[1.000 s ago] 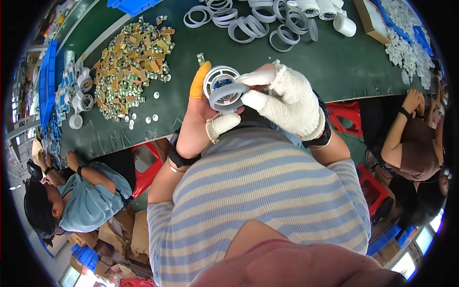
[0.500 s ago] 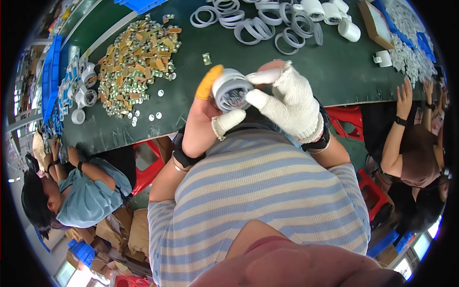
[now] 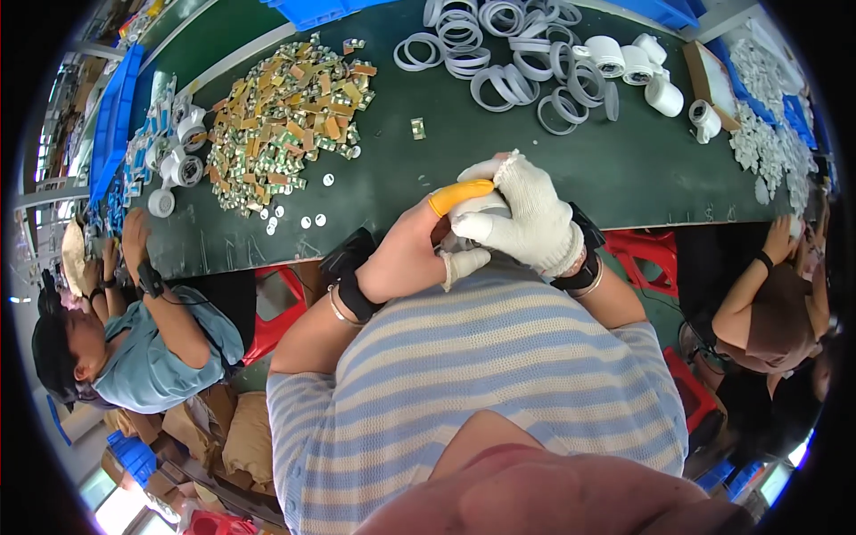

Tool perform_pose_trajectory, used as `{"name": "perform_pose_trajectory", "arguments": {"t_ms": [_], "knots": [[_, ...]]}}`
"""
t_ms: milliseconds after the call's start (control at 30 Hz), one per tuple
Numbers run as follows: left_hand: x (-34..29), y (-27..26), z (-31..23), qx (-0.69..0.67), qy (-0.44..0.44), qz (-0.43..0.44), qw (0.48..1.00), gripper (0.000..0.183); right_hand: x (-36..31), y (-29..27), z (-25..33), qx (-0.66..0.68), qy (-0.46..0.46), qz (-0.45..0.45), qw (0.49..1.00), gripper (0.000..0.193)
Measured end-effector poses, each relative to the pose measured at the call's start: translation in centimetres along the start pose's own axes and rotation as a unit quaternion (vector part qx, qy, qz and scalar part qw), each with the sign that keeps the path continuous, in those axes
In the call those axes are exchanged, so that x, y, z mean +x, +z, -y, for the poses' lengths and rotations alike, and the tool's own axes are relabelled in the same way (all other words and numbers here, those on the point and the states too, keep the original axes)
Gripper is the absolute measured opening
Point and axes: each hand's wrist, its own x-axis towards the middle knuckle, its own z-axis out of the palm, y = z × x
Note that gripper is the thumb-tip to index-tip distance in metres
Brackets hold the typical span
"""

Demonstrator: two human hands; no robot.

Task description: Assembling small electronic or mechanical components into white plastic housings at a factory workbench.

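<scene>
A white round plastic housing (image 3: 482,205) is held between both hands, just in front of my body at the table's near edge. My left hand (image 3: 403,250) wraps its left side, with a yellow cot on the index finger and a white cot on the thumb. Over the housing's right side closes my right hand (image 3: 538,218), in a white knit glove with some fingertips bare. The fingers cover most of the housing, so its open face is hidden.
A heap of small circuit boards (image 3: 281,125) lies left on the green table (image 3: 392,178), with white round stickers (image 3: 306,222) near it. Grey rings (image 3: 504,86) and white housings (image 3: 664,94) stand behind. Clear plastic parts (image 3: 771,134) are piled right. A co-worker (image 3: 169,348) sits on each side.
The housing has turned so its open face no longer shows. My hands have closed more tightly around it, and my right fingers now lie over it. The whole view has shifted slightly.
</scene>
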Motion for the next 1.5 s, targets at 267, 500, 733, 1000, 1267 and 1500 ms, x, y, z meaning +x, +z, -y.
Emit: {"name": "perform_pose_trajectory", "arguments": {"t_ms": [267, 500, 733, 1000, 1267, 1500], "knots": [[2.0, -1.0, -1.2, 0.22, 0.006, 0.0, 0.976, 0.072, -0.7, -1.8, -2.2, 0.068, 0.076, 0.013, 0.995, 0.044], [7.1, -8.5, -0.5, 0.759, 0.013, -0.156, 0.632, 0.031, 0.6, -7.4, -4.9, -0.214, 0.197, -0.025, 0.957, 0.039], [8.1, -6.9, 2.3, 0.739, 0.057, -0.161, 0.652, 0.024, -3.0, -6.3, -1.3, -0.282, 0.005, -0.052, 0.958, 0.018], [7.4, -5.4, 1.2, 0.492, 0.008, -0.163, 0.855, 0.018, -3.8, -4.1, -2.9, -0.293, -0.02, -0.084, 0.952, 0.017], [3.2, -1.7, 1.0, 0.145, -0.002, -0.117, 0.982, 0.026, -1.7, -4.2, -2.1, -0.016, 0.002, 0.027, 1.0, 0.001], [1.5, -1.1, 1.1, 0.075, 0.005, -0.059, 0.995, 0.027, -0.4, -3.4, -1.7, -0.057, -0.022, 0.059, 0.996, 0.004]]}}
